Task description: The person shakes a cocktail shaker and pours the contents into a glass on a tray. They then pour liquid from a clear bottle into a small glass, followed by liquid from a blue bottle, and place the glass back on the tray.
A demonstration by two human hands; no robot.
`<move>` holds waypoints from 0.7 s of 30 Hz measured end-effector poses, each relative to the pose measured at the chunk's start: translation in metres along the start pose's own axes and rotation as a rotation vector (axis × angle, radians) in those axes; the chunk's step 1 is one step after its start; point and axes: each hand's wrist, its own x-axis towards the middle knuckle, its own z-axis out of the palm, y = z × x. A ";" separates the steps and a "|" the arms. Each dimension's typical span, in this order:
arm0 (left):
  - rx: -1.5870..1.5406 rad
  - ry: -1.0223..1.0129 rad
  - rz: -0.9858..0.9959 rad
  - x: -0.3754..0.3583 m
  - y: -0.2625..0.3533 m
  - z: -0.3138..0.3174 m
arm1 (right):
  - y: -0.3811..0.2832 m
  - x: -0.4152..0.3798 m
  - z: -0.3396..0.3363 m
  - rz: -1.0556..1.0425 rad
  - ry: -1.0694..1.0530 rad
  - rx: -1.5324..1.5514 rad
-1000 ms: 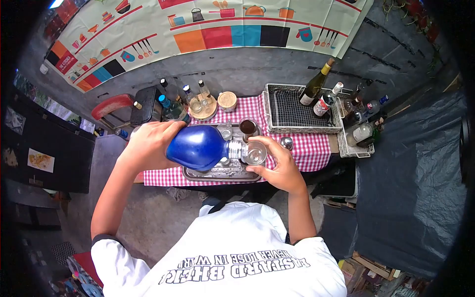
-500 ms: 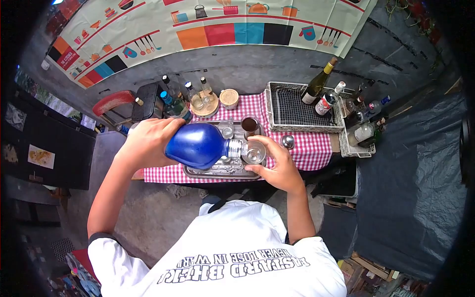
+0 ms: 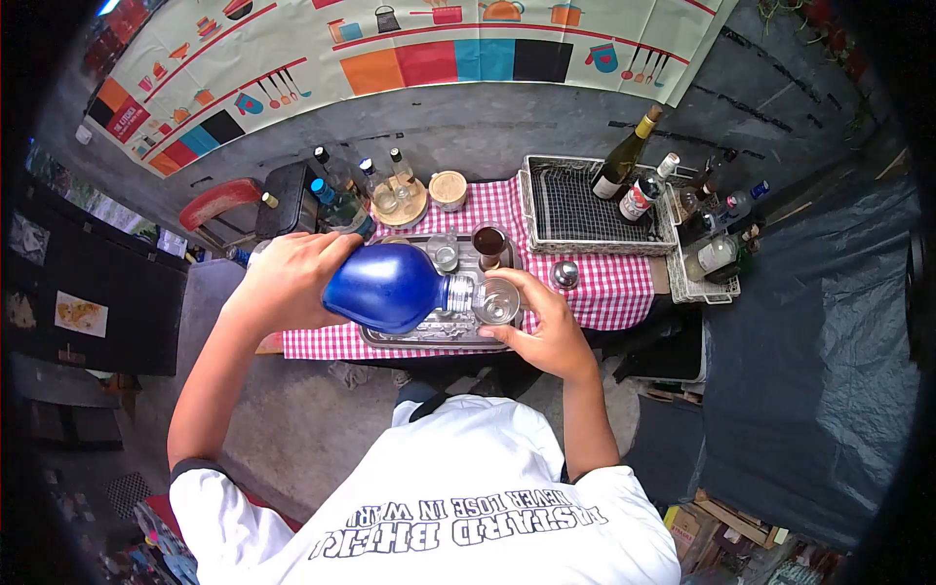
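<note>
My left hand (image 3: 297, 281) is wrapped round the base end of a blue bottle (image 3: 382, 287), which lies tilted with its clear neck pointing right. The neck meets the rim of a small clear glass (image 3: 495, 301). Thumb and fingers of my right hand (image 3: 542, 327) hold that glass from its right side. Whether liquid is flowing is too small to tell. Beneath them is a silver tray (image 3: 390, 338); on it stand a glass of dark liquid (image 3: 489, 243) and a clear glass (image 3: 445, 257).
A checkered cloth (image 3: 624, 292) covers the table. At the back left, bottles stand by a round wooden board (image 3: 409, 214) and a lidded jar (image 3: 448, 189). A wire basket (image 3: 570, 242) with bottles is at the right. A metal shaker top (image 3: 564, 275) sits right of my hand.
The view has shifted very slightly. Both hands keep their hold on the blue bottle and the small glass, with almost no movement between them.
</note>
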 end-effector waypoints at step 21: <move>0.022 0.031 0.058 0.000 -0.010 -0.010 | 0.004 0.013 0.011 0.013 -0.010 0.019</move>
